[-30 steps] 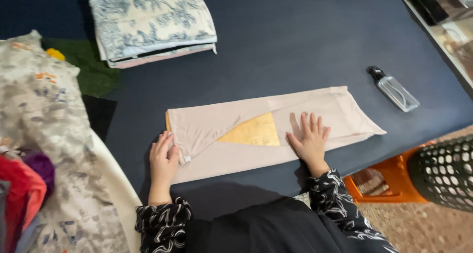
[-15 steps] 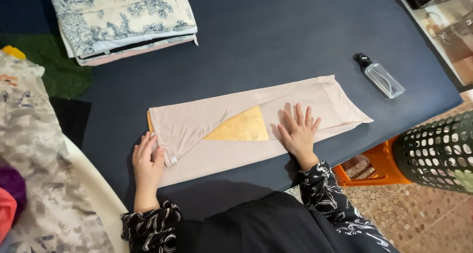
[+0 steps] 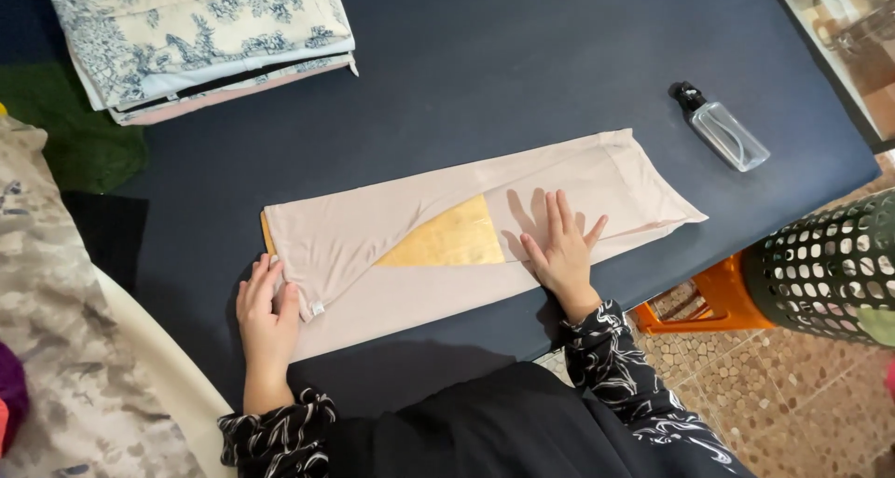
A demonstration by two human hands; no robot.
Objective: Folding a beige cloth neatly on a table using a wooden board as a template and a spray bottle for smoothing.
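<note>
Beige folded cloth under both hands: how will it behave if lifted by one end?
The cloth looks thin and soft, with draped creases, so it would likely sag and unfold. It lies flat under the left hand and right hand, so it is probably light. On the smooth dark table it may slide when pushed.

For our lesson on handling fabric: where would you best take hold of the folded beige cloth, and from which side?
Probably the short left end of the cloth, coming from the left. The layers stack there beside the left hand, so one pinch catches them all. The right hand lies flat mid-cloth.
</note>
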